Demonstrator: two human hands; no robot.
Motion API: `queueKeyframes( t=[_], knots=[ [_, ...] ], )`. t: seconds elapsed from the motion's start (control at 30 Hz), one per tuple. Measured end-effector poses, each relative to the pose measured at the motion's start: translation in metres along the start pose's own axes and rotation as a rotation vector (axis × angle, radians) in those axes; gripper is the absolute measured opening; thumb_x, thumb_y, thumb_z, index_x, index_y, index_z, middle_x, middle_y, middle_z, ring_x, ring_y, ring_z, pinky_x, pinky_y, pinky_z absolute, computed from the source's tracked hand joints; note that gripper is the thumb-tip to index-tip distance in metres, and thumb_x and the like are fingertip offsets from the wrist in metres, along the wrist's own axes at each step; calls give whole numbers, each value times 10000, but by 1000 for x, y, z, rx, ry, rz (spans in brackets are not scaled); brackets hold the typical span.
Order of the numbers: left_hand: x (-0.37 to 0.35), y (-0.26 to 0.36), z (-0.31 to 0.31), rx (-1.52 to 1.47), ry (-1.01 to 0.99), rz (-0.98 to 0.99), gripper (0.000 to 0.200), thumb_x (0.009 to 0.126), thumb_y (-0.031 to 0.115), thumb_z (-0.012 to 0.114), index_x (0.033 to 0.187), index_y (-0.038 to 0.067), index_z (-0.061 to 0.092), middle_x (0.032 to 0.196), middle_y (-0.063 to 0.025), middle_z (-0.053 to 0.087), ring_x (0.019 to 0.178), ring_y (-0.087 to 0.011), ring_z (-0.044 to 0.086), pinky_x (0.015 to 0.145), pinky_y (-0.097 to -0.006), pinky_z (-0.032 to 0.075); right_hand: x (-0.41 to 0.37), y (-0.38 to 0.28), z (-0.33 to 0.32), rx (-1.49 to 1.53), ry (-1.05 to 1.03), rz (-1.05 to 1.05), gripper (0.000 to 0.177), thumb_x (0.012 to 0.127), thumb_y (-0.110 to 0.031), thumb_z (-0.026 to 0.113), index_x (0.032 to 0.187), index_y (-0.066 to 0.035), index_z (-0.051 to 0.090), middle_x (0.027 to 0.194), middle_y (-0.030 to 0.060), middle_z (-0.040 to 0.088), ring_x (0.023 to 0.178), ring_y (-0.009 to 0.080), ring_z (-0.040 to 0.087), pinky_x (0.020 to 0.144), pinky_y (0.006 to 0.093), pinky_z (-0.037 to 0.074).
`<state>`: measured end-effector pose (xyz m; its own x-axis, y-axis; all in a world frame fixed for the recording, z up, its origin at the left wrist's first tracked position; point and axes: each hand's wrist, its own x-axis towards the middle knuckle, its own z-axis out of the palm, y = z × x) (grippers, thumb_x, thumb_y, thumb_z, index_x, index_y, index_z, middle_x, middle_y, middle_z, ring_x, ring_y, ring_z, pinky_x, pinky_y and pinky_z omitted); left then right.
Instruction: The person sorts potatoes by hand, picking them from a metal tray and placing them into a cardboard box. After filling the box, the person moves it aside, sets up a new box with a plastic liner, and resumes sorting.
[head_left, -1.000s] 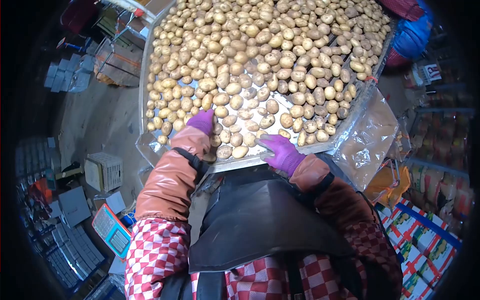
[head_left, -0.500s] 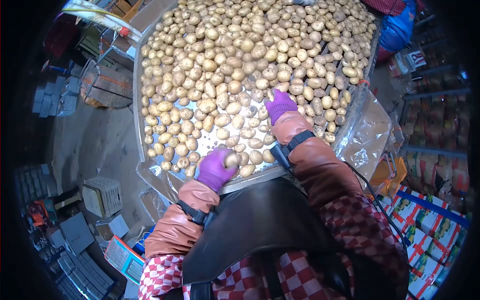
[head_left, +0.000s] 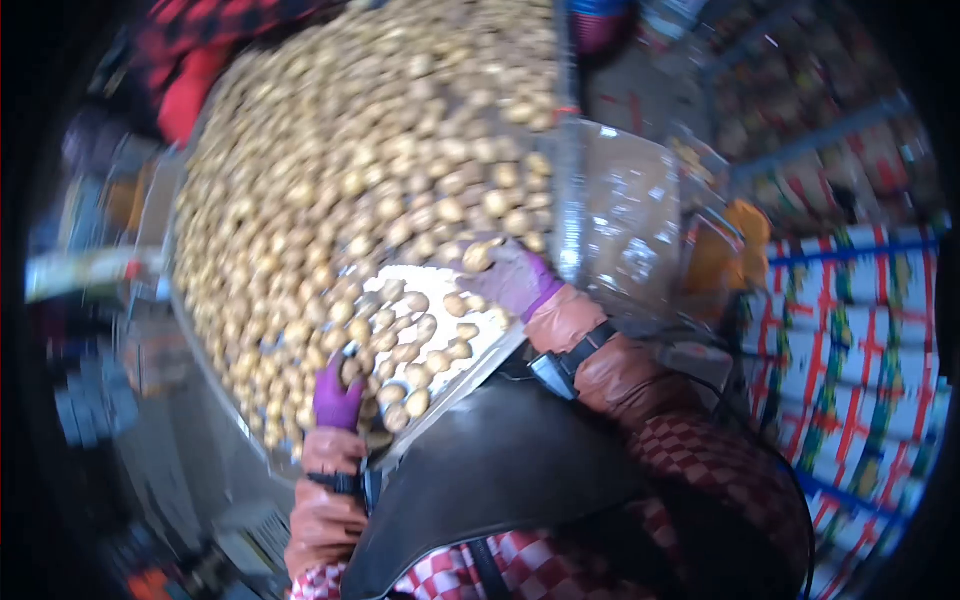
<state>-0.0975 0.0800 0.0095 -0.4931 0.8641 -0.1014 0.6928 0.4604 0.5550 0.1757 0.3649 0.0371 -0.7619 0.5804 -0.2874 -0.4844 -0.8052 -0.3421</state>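
Observation:
Many yellowish-brown potatoes [head_left: 400, 130] cover a metal sorting table [head_left: 430, 283], smeared by motion. My left hand [head_left: 340, 403], in a purple glove, is among the potatoes near the front left, its fingers curled round a potato [head_left: 351, 372]. Toward the right rim, my right hand [head_left: 515, 283] in a matching glove grips another potato [head_left: 478, 257] at its fingertips. Between the hands, scattered potatoes [head_left: 407, 352] lie on the bright bare metal.
Clear plastic over cardboard [head_left: 630, 210] hangs beyond the right rim. Stacked red-and-white cartons [head_left: 830, 330] stand farther right. At the upper left, another person's red sleeve [head_left: 185, 100] reaches the table's edge. A dark apron [head_left: 490, 480] covers my front.
The view has swung, turning the table and bringing a person's red sleeve into sight. My left hand has moved away from the front rim; my right hand now holds a potato near the right rim.

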Motion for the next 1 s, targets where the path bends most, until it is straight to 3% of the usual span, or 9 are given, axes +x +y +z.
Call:
queueKeyframes(
  t=[0.2, 0.33, 0.4, 0.47, 0.63, 0.67, 0.8, 0.93, 1.0],
  knots=[
    [6, 11, 27, 9, 30, 27, 624, 728, 119, 681, 1323, 61, 504, 1207, -202, 549, 1178, -376, 495, 1019, -440, 398, -111, -95, -45, 50, 469, -85, 298, 911, -262, 624, 1174, -126, 590, 1019, 77, 598, 855, 229, 609, 604, 228, 500],
    [13, 23, 37, 4, -29, -54, 642, 748, 104, 673, 1355, 66, 469, 1258, -198, 511, 1192, -354, 488, 1027, -423, 392, -197, -181, -110, 17, 551, -324, 199, 921, -270, 601, 1006, -90, 609, 842, 32, 609, 771, 151, 601, 608, 256, 499],
    [14, 27, 39, -13, -7, -32, 640, 746, 90, 688, 1351, 82, 477, 1227, -168, 531, 1164, -331, 513, 998, -403, 417, -230, -237, -136, -831, 714, -581, 174, 946, -249, 537, 1033, -110, 595, 913, 52, 618, 839, 168, 602, 702, 307, 494],
    [15, 27, 40, 8, -22, -28, 638, 757, 109, 689, 1354, 79, 469, 1251, -177, 523, 1164, -341, 511, 1006, -419, 410, -259, -292, -119, -2167, 1453, -289, 251, 976, -251, 453, 1156, -123, 573, 1056, 106, 643, 1001, 253, 604, 855, 381, 474],
    [18, -6, 44, 157, -20, 90, 600, 776, 133, 695, 1336, 71, 490, 1266, -198, 541, 1188, -365, 500, 1019, -432, 396, -199, -303, -125, -3300, 793, 79, 315, 944, -246, 444, 1216, -126, 548, 1165, 75, 611, 1167, 221, 528, 964, 385, 411],
    [23, 15, 27, 31, -131, 0, 592, 776, 132, 696, 1329, 68, 496, 1266, -188, 549, 1183, -364, 510, 1008, -428, 408, -145, -259, -47, -3066, 743, 565, 336, 923, -235, 460, 1229, -119, 540, 1172, 64, 601, 1174, 213, 524, 970, 368, 411],
    [43, 63, 21, -813, -143, -294, 553, 879, 140, 641, 1388, 62, 440, 1142, -69, 607, 920, -126, 589, 755, -233, 491, -77, -105, -34, -450, 262, 187, 620, 916, -505, 549, 1366, -104, 405, 1341, 152, 476, 1151, 316, 519, 947, 463, 451],
    [49, 171, 13, -748, -315, 14, 653, 900, 296, 647, 1439, 47, 375, 1269, -125, 544, 1137, -192, 532, 938, -307, 441, -42, -9, 27, -336, -53, 492, 786, 889, -514, 600, 1485, -175, 216, 1427, 127, 387, 1256, 342, 450, 997, 492, 432],
    [46, 172, 19, -788, -242, 26, 570, 939, 249, 599, 1428, 43, 392, 1284, -114, 541, 1125, -195, 539, 938, -306, 439, -33, 10, 25, -406, -121, 305, 530, 980, -361, 508, 1445, -172, 337, 1417, 124, 398, 1190, 317, 525, 851, 412, 550]
  ],
)
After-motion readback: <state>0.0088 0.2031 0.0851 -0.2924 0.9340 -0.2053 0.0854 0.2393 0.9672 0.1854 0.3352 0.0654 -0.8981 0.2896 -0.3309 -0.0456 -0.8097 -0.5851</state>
